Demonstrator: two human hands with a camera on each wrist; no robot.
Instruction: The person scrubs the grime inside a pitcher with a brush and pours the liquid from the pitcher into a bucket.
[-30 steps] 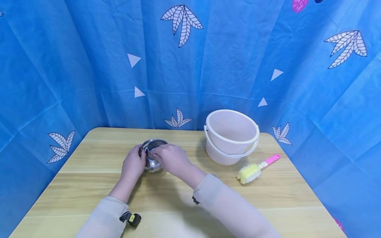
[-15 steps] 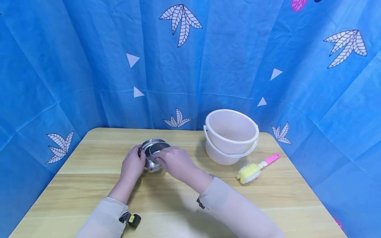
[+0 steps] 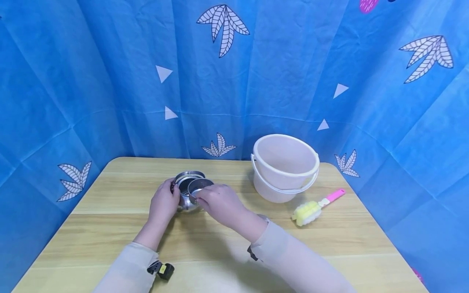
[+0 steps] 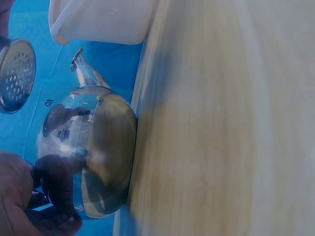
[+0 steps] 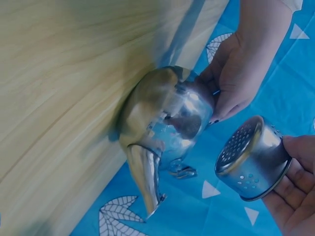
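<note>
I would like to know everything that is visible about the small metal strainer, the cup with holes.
The strainer is a short, round, shiny cup, apparently metal. Many small holes pierce its flat base, more sit in groups on the side wall, and a thin lip rings the open end. The base faces down, the opening up. The right hand's grip pinches it between thumb and fingers near the lip, above the teapot, toward the spout side, clear of both teapot and table.
</note>
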